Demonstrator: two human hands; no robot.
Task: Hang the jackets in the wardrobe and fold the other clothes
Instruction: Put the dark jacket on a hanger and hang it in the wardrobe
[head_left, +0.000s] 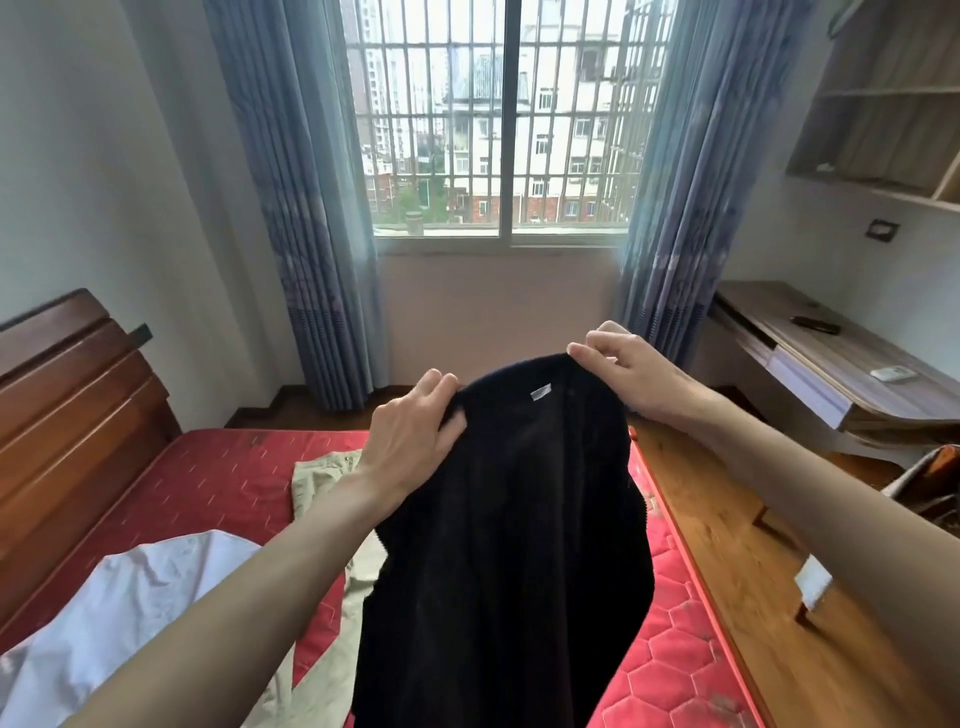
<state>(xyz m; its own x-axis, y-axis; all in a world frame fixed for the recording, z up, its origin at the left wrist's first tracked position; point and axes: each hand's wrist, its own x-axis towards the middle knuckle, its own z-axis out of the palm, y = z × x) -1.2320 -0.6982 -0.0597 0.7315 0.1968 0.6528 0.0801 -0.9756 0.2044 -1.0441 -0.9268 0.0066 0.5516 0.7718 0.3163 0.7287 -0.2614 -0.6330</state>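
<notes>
Dark navy fleece jacket is the thing to watch here. It's held up in the air over the red mattress, collar end up toward the window, and the rest hanging straight down toward the camera, so its long axis runs pretty much vertical. Both hands are on it at the top: left hand has its fingers curled round the left shoulder edge, right hand pinches the collar a bit higher and further from the mattress. Little white label sits between them. Arms are stretched forward. Neither hand is nearer really, both have it. Khaki garment and white shirt lie on the mattress left of the jacket. My guess: it needs a hanger next.
</notes>
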